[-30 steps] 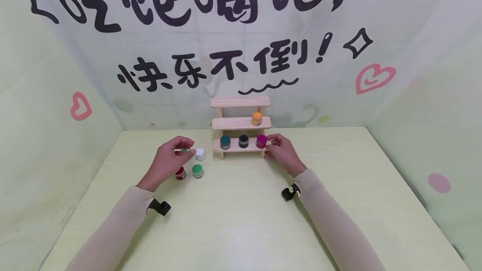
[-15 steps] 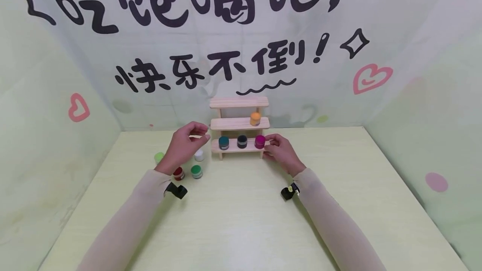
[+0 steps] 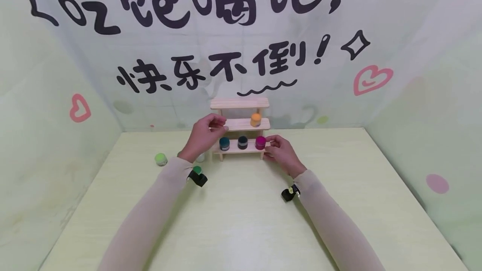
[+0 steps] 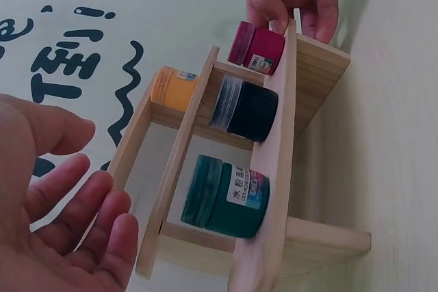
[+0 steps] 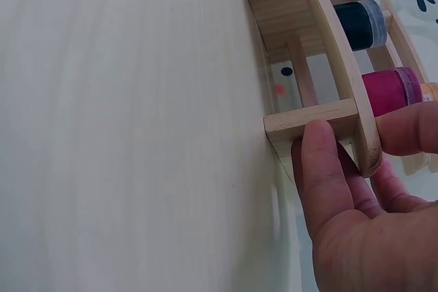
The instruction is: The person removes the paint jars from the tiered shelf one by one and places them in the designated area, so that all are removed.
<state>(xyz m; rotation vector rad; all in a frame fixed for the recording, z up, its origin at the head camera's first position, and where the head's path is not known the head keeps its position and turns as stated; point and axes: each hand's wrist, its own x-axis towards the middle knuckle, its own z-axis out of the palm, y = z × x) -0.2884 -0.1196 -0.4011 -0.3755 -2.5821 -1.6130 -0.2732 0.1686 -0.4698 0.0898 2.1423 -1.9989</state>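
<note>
The left hand [image 3: 205, 135] hangs loosely curled and empty by the left end of the wooden stand [image 3: 239, 124], while the right hand [image 3: 284, 156] grips the right end of its lowest shelf [image 3: 233, 147]; that hold is best gentle and level, as the magenta jar [image 3: 260, 143] sits just beside the thumb [image 5: 414, 128] (a jolt could tip it). The black jar [image 3: 242, 142] and teal jar [image 3: 224, 144] stand farther left, the orange jar [image 3: 255, 120] one level up. On the worktop [image 3: 241, 225], the left arm [image 3: 147, 216] partly blocks the green jar [image 3: 197, 169] and white jar [image 3: 201, 158]; the lime jar [image 3: 161, 159] stands left.
</note>
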